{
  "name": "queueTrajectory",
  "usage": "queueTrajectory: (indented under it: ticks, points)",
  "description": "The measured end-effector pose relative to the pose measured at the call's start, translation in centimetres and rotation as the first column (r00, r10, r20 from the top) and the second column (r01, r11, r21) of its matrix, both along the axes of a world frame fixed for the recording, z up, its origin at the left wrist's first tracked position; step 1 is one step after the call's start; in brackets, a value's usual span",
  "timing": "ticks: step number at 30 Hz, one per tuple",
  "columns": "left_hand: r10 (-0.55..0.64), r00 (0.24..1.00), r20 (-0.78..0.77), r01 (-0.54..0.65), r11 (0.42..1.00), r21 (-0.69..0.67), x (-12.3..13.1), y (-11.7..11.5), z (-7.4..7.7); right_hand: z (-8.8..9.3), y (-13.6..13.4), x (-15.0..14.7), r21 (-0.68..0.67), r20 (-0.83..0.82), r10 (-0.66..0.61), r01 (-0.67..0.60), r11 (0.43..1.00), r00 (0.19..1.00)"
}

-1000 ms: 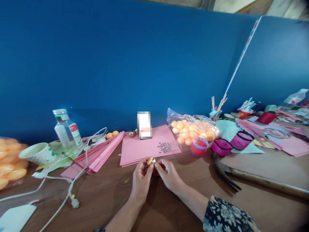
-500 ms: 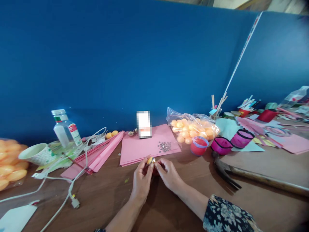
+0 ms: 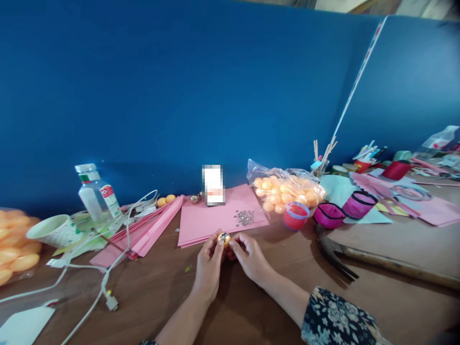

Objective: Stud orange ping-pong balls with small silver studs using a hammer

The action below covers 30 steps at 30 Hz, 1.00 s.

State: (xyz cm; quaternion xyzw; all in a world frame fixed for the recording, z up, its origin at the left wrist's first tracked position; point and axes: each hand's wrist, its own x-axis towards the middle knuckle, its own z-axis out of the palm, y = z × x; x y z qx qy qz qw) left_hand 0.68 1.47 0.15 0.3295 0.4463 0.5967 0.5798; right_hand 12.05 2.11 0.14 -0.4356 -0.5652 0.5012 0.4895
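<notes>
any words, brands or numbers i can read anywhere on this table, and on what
Nothing legible anywhere.
Bottle label: red, white and green print, too blurred to read.
White card standing on pink paper: pixelated, unreadable.
Paper cup: pattern only, too small to read.
Orange ball: no lettering visible.

Two hands (image 3: 210, 261) (image 3: 251, 258), one held ball (image 3: 224, 238), one bottle (image 3: 94, 194), one hammer (image 3: 334, 251), two magenta cups (image 3: 328, 215) (image 3: 359, 205).

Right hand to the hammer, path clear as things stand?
Likely yes: bare table lies between the right hand and the hammer. But that hand is busy, pinching a small orange ball with the left hand, so it must let go first.
</notes>
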Motion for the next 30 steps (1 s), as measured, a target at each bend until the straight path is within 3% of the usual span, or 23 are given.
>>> queueTrajectory:
  ticks: [3, 5, 14, 23, 30]
  points:
    - [-0.016, 0.986, 0.166, 0.026, 0.998, -0.058, 0.1, -0.2, 0.6, 0.0, -0.1, 0.1, 0.008, -0.070, -0.044, 0.045, 0.999, 0.997]
    - [-0.007, 0.981, 0.195, 0.021, 0.997, -0.074, 0.0, -0.2, 0.9, 0.0, -0.1, 0.1, 0.020, -0.093, -0.066, 0.068, 0.997, 0.993]
    - [-0.071, 0.993, 0.092, 0.072, 0.997, -0.003, 0.0, -0.2, 0.4, -0.4, 0.0, 0.3, 0.145, 0.045, -0.043, 0.036, 0.989, 0.998]
    - [-0.101, 0.986, 0.129, 0.100, 0.995, 0.010, -0.1, -0.4, 0.3, -0.2, 0.1, 0.6, 0.067, -0.092, 0.009, -0.003, 0.998, 0.996]
    - [-0.110, 0.989, 0.099, 0.107, 0.994, 0.032, 0.0, -0.5, 0.9, 0.8, -0.4, 0.7, 0.129, 0.002, 0.000, -0.001, 0.992, 1.000]
